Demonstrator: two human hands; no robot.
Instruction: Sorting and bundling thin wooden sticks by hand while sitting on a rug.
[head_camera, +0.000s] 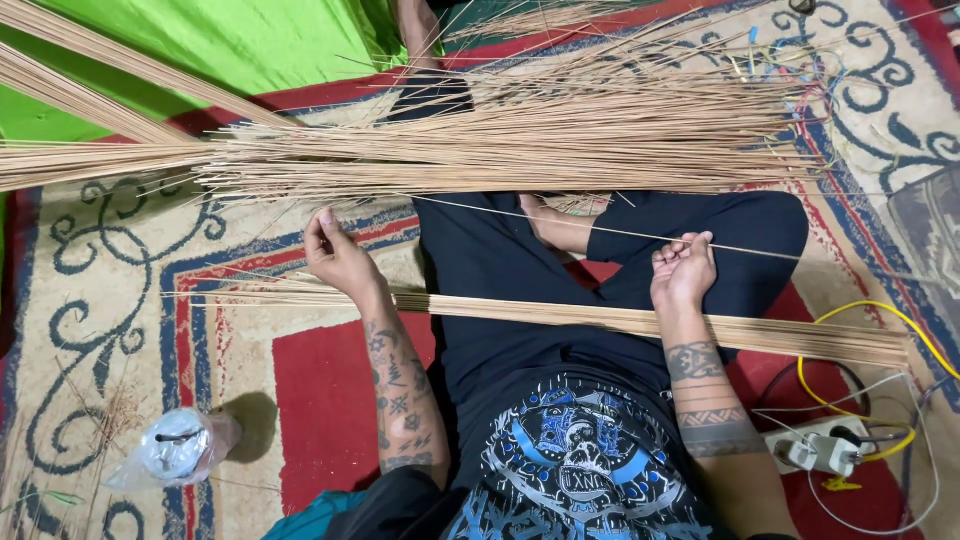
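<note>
On the patterned carpet (100, 300) at far left lies a clear plastic bottle (172, 448), and just right of it the left hand (338, 255) reaches toward the big pile of thin sticks (520, 140), its fingers curled and pinching the near end of a single thin stick (600, 228). That stick runs rightward over the crossed legs in black trousers (500, 270) to the right hand (684, 270), closed loosely around it. A flat bundle of sticks (600, 318) lies across the lap under both wrists, and a white power strip (825, 450) with a yellow cable (880, 320) sits at far right.
</note>
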